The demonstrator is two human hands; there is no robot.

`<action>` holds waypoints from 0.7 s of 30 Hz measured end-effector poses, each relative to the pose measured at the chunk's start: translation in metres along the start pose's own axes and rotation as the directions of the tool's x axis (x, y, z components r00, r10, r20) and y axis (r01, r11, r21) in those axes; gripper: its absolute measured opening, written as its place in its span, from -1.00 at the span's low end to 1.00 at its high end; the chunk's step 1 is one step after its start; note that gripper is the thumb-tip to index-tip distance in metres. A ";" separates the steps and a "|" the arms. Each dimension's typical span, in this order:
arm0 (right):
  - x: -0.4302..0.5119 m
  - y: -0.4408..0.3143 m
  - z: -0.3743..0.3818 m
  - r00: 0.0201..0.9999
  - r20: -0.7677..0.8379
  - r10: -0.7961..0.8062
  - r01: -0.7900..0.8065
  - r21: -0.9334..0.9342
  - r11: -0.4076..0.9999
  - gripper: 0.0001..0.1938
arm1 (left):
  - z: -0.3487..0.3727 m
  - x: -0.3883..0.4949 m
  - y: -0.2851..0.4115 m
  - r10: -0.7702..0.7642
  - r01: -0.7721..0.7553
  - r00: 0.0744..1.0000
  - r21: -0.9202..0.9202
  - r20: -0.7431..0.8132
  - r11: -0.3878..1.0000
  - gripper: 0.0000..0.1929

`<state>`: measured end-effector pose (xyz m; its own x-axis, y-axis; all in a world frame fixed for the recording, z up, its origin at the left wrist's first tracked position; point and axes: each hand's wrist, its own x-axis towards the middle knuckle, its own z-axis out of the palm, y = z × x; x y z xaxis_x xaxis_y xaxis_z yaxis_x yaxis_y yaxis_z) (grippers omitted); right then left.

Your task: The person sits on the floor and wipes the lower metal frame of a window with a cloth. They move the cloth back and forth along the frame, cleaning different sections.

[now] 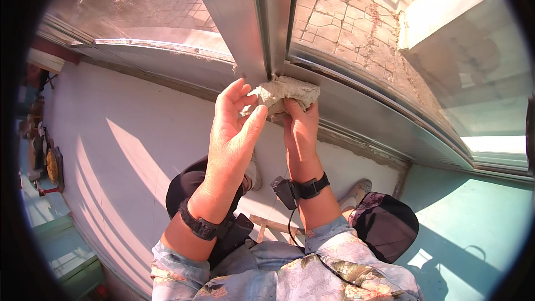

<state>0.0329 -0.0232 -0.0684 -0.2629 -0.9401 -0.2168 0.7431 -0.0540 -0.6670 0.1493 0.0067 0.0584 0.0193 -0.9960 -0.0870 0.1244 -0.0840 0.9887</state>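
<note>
A folded beige cloth point(288, 92) is held up in front of the metal frame of a glass door or window point(278, 21). My right hand point(301, 123) grips it from below, thumb pressed on its near side. At its left side is my left hand point(236, 119), with fingers spread and slightly curled and the palm turned inward. Whether those fingertips touch the cloth, I cannot tell. The cloth's far side, against or close to the frame, is hidden.
Glass panes point(347, 21) face sunlit paving outside. A wooden stool point(271, 223) is partly visible between my legs. Several blurred items point(50, 163) line the far left, above a green box-like piece point(81, 271). A pale green wall point(451, 205) stands at right.
</note>
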 end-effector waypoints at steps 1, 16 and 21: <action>0.004 0.004 0.001 0.997 0.044 -0.066 0.066 -0.003 0.998 -0.55 | -0.001 0.000 0.000 0.015 -0.015 1.000 0.000 0.009 1.000 -0.46; 0.092 0.166 -0.162 0.790 -0.489 0.370 -0.434 -0.019 0.901 -0.46 | -0.011 0.009 0.003 -0.032 0.032 0.999 0.071 0.005 0.997 -0.48; 0.085 0.153 -0.175 0.809 -0.379 0.450 -0.499 -0.036 0.866 -0.62 | -0.011 0.010 0.002 -0.030 0.029 0.999 0.090 0.016 0.996 -0.48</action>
<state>0.0162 -0.0530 -0.3133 -0.1112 -0.6570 -0.7456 0.7522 0.4347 -0.4952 0.1607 -0.0034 0.0578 -0.0008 -0.9934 -0.1149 0.0353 -0.1149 0.9928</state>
